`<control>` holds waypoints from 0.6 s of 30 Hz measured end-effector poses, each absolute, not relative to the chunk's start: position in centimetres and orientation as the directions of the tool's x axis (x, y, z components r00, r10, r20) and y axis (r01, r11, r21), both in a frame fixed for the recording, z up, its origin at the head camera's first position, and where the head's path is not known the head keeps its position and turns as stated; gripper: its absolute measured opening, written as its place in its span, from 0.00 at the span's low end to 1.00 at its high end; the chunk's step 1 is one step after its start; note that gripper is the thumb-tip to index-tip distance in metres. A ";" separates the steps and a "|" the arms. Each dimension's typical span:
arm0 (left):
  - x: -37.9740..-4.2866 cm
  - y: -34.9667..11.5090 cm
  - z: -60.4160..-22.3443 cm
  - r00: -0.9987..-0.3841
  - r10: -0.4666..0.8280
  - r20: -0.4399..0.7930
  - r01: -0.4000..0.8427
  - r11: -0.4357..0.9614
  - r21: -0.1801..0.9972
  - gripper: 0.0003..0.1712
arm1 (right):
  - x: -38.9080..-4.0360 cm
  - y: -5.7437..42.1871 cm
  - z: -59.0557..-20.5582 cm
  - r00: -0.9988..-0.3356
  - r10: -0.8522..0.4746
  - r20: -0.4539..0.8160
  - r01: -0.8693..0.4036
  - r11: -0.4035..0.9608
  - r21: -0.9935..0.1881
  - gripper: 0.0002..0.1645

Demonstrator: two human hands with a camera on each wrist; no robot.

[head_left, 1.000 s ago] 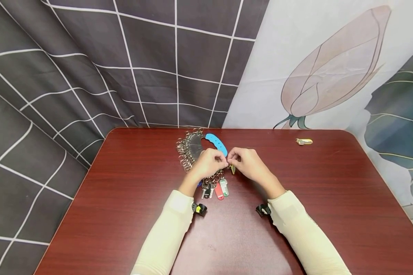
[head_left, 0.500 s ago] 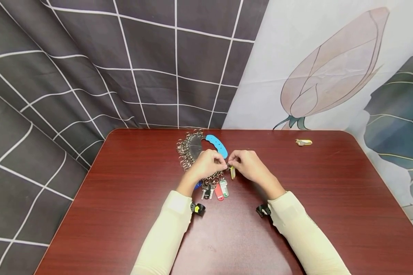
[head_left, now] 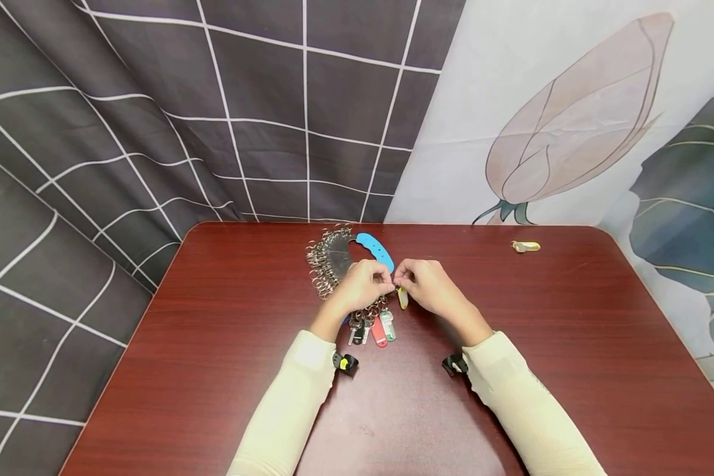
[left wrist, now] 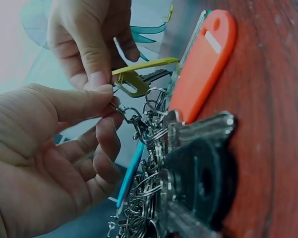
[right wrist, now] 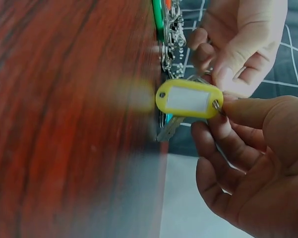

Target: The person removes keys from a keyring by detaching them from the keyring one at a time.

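Note:
Thumb and finger of my left hand (head_left: 363,284) pinch a small metal clasp (left wrist: 133,116) on the crowded key-ring holder. Just to its right, my right hand (head_left: 430,284) pinches the split ring (right wrist: 217,105) of a yellow key tag (right wrist: 188,100) with a white label. A key (right wrist: 171,130) hangs behind that tag. The fingertips of both hands meet at the rings, partly hiding where clasp and split ring come together. Below my left hand lie a red key tag (head_left: 379,332), a green-edged tag (head_left: 388,325) and a black-headed key (left wrist: 203,178), hung from the holder's rings.
The holder's blue curved handle (head_left: 375,250) lies beyond the hands, with many metal rings (head_left: 321,268) fanned out at its left. Another yellow key tag (head_left: 525,246) with a key lies at the table's back right. Curtains hang behind the reddish-brown table (head_left: 214,370).
Both hands stay together at the rings with small finger movements. The yellow key tag hangs slightly lower and shows more than a second ago.

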State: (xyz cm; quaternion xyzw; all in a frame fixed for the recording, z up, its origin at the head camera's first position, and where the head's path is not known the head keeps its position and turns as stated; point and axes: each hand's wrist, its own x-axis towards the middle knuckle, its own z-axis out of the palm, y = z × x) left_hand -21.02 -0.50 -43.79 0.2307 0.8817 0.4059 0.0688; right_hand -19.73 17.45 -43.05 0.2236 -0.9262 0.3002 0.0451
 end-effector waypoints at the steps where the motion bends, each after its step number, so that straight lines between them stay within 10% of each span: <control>1: -21.0 -0.5 -43.8 -0.884 0.463 0.070 0.353 0.559 0.750 0.10 | -19.8 17.5 -43.1 -0.896 -0.384 0.224 -0.442 0.719 -0.536 0.04; 18: -21.0 -0.3 -43.7 -0.901 0.430 0.048 0.303 0.549 0.779 0.08 | -19.9 17.7 -43.2 -0.887 -0.383 0.259 -0.462 0.702 -0.542 0.05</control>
